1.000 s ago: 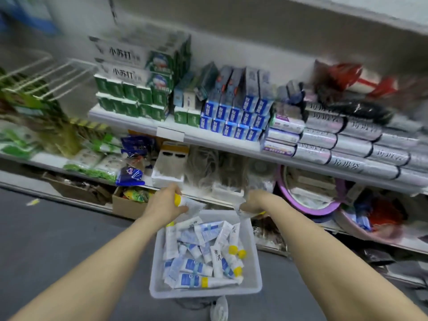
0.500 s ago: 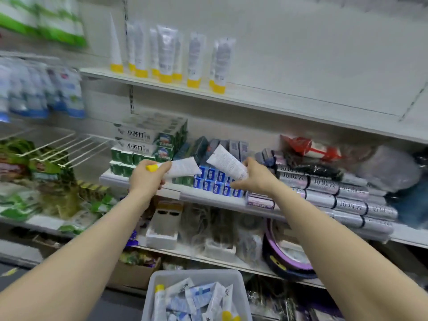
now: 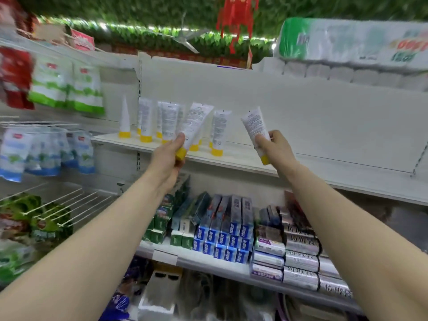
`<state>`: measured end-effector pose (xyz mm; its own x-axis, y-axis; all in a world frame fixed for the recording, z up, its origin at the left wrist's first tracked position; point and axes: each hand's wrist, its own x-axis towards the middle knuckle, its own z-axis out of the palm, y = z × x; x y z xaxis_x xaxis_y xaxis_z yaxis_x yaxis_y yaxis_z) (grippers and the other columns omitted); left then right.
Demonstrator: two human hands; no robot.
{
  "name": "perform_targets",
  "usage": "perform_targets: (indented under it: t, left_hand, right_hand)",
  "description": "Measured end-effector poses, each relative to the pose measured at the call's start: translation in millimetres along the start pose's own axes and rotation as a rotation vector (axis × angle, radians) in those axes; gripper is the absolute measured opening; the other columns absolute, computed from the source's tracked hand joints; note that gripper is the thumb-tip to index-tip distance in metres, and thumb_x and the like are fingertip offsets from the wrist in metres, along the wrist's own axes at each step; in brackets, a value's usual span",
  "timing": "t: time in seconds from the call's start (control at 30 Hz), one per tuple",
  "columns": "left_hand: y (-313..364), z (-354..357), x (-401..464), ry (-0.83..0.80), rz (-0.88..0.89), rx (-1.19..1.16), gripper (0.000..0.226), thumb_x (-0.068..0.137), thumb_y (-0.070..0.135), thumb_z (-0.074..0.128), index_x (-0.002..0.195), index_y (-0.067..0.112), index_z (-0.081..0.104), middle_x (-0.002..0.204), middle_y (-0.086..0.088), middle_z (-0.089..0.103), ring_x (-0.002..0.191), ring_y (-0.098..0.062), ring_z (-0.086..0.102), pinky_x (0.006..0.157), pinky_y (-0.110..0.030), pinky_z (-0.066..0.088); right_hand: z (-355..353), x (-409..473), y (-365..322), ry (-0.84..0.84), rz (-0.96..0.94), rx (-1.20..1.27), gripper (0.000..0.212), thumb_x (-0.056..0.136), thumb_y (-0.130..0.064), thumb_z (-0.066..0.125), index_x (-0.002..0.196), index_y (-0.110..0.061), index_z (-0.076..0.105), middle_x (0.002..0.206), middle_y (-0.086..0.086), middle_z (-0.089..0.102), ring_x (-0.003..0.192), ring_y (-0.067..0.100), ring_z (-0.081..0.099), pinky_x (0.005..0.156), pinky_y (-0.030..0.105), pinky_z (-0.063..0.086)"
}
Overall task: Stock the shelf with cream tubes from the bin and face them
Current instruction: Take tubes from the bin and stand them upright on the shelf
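Note:
My left hand [image 3: 170,150] grips a white cream tube [image 3: 195,122] with a yellow cap near its bottom, tilted to the right in front of the upper white shelf [image 3: 301,164]. My right hand [image 3: 275,145] grips a second white tube [image 3: 254,126] with its yellow cap pointing down, tilted to the left. Behind my left hand, several white tubes [image 3: 218,132] stand cap-down in a row on the shelf's left part. The bin is out of view.
The right part of the upper shelf is bare. Green and white pouches [image 3: 67,88] hang at the left. Blue toothpaste boxes [image 3: 225,237] and silver boxes [image 3: 301,251] fill the shelf below. A wrapped tissue pack [image 3: 352,40] sits on top.
Both hands rose from the middle shelf level up to the upper shelf, each with its tube turned upright. The view tilted up and the bin dropped out of sight.

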<state>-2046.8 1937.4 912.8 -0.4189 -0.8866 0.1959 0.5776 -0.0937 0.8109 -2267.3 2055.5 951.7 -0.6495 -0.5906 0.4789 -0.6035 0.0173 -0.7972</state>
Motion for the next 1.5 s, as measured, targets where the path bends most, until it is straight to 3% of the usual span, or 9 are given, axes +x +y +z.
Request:
perform_targets:
  t: [0.17, 0.37, 0.53, 0.63, 0.73, 0.93, 1.13, 1.27, 1.5]
  left_hand:
    - [-17, 33, 21, -0.091, 0.062, 0.04, 0.041, 0.093, 0.01, 0.058, 0.131, 0.0, 0.05, 0.111, -0.007, 0.064, 0.084, -0.012, 0.061, 0.082, -0.024, 0.054]
    - [-29, 57, 45, -0.012, 0.095, -0.039, 0.021, 0.099, 0.023, 0.049, 0.109, 0.006, 0.059, 0.091, -0.006, 0.063, 0.073, -0.014, 0.061, 0.069, -0.024, 0.055]
    - [-39, 54, 65, 0.107, 0.185, 0.098, 0.039, 0.099, 0.028, 0.05, 0.134, 0.011, 0.051, 0.127, 0.001, 0.06, 0.114, -0.014, 0.057, 0.101, -0.029, 0.043]
    - [-44, 50, 71, 0.138, 0.246, 0.15, 0.045, 0.097, 0.025, 0.053, 0.139, 0.009, 0.046, 0.13, 0.004, 0.056, 0.115, -0.013, 0.055, 0.093, -0.025, 0.046]
    - [-50, 43, 75, 0.113, 0.279, 0.246, 0.069, 0.08, 0.045, 0.069, 0.136, 0.009, 0.051, 0.131, -0.003, 0.059, 0.118, -0.018, 0.057, 0.101, -0.037, 0.047]
    - [-64, 33, 83, 0.102, 0.28, 0.365, 0.024, 0.087, 0.021, 0.066, 0.111, 0.02, 0.067, 0.106, 0.0, 0.072, 0.097, -0.017, 0.066, 0.084, -0.035, 0.054]
    - [-70, 30, 79, 0.055, 0.277, 0.493, 0.04, 0.08, 0.022, 0.074, 0.119, 0.02, 0.063, 0.112, 0.004, 0.069, 0.105, -0.017, 0.066, 0.085, -0.036, 0.055]
    - [-73, 43, 73, -0.028, 0.299, 0.532, 0.033, 0.08, 0.019, 0.075, 0.111, 0.022, 0.066, 0.108, 0.005, 0.071, 0.106, -0.014, 0.065, 0.095, -0.041, 0.052]
    - [-86, 95, 72, -0.188, 0.37, 0.674, 0.037, 0.082, 0.018, 0.073, 0.117, 0.019, 0.062, 0.114, 0.005, 0.069, 0.105, -0.01, 0.065, 0.093, -0.031, 0.052]
  right_hand:
    - [-2, 43, 7, 0.005, 0.021, 0.089, 0.024, 0.083, -0.031, 0.061, 0.101, -0.019, 0.05, 0.101, 0.003, 0.06, 0.095, 0.026, 0.063, 0.079, 0.043, 0.054]
    - [1, 91, 22, -0.039, -0.005, 0.017, 0.027, 0.079, -0.031, 0.066, 0.1, -0.02, 0.054, 0.097, 0.001, 0.062, 0.094, 0.025, 0.064, 0.084, 0.049, 0.055]
    - [24, 121, 43, -0.1, -0.013, -0.083, 0.024, 0.076, -0.031, 0.071, 0.093, -0.021, 0.058, 0.093, -0.001, 0.065, 0.091, 0.025, 0.065, 0.082, 0.047, 0.056]
    - [45, 134, 54, -0.117, -0.016, -0.16, 0.028, 0.077, -0.03, 0.07, 0.1, -0.018, 0.06, 0.101, 0.002, 0.068, 0.091, 0.026, 0.066, 0.084, 0.045, 0.054]
    - [63, 150, 60, -0.105, -0.052, -0.207, 0.031, 0.08, -0.029, 0.068, 0.105, -0.013, 0.06, 0.104, 0.004, 0.068, 0.096, 0.027, 0.063, 0.085, 0.039, 0.051]
    - [86, 178, 69, -0.061, -0.053, -0.296, 0.03, 0.087, -0.026, 0.062, 0.109, -0.007, 0.053, 0.11, 0.013, 0.064, 0.102, 0.034, 0.057, 0.07, 0.031, 0.037]
    - [86, 185, 72, -0.083, -0.044, -0.355, 0.032, 0.09, -0.026, 0.059, 0.113, -0.005, 0.049, 0.113, 0.015, 0.061, 0.105, 0.035, 0.056, 0.07, 0.03, 0.034]
    - [79, 186, 75, -0.121, -0.069, -0.352, 0.038, 0.087, -0.029, 0.062, 0.114, -0.006, 0.049, 0.113, 0.014, 0.062, 0.105, 0.034, 0.056, 0.073, 0.031, 0.037]
    - [31, 179, 68, -0.025, -0.226, -0.409, 0.043, 0.092, -0.032, 0.055, 0.128, -0.012, 0.045, 0.109, 0.009, 0.065, 0.104, 0.031, 0.058, 0.076, 0.031, 0.036]
